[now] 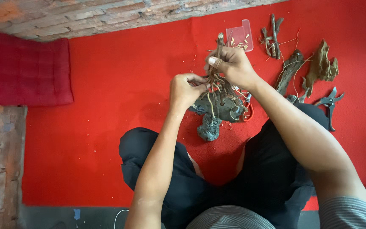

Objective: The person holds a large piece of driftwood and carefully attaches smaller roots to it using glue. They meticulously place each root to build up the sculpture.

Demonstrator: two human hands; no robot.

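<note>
Red carpet (106, 127) covers the floor; a brick wall (85, 15) runs along the far edge and a red cushion (22, 68) lies at the left.

Right hand (232, 64): the fingers are clenched around the upper stem of a branched driftwood piece (217, 80), with the thumb pressed across the stem. The stem tip projects above the fist.

Left hand (186, 90): the thumb and fingertips are pinched together on a thin root of the same driftwood piece, just left of the stem.

The driftwood piece stands roughly upright on a dark grey stone base (212, 121), which rests on the carpet between the person's knees. Pale thin roots hang from the stem over the base. A red-handled tool (248, 111) lies partly hidden behind the base at the right; its type cannot be determined.

A clear plastic tray (240, 36) holding small pale pieces lies beyond the hands. To its right lies a bundle of twigs (273, 38), then a long dark wood piece (289, 70) and a brown jagged wood chunk (322, 65). Black pruning shears (330, 106) lie on the carpet near the right forearm, well apart from both hands.
</note>
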